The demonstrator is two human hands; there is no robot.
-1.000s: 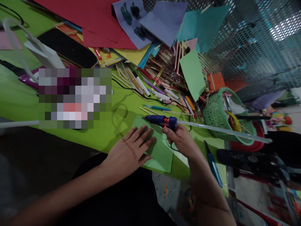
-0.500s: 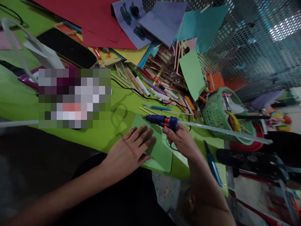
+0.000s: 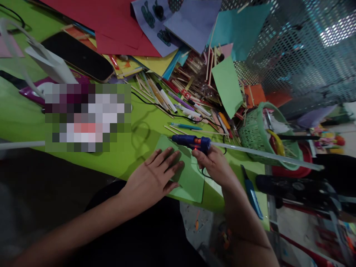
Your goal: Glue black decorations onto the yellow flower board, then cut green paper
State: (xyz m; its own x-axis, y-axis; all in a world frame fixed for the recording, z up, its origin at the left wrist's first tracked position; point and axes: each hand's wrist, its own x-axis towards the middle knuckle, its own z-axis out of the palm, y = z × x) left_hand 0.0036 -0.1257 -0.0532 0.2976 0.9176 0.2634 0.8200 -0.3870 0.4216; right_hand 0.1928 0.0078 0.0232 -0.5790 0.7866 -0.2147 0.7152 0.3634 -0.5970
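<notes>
My left hand (image 3: 155, 174) lies flat with its fingers spread on a green sheet of paper (image 3: 193, 183) at the table's front edge. In my right hand (image 3: 213, 163) is a blue glue gun (image 3: 185, 141), whose nozzle points left over the paper's upper corner. A small red light glows on the gun, and a long clear glue stick (image 3: 258, 152) sticks out of its back to the right. My right fingers are wrapped round the handle, partly hidden.
Pens, wooden sticks and a thin black cable (image 3: 150, 104) lie behind the hands. A green basket (image 3: 253, 131) and a blue cutter (image 3: 251, 193) are on the right. A black phone (image 3: 78, 55) and coloured sheets (image 3: 119, 29) lie at the back left.
</notes>
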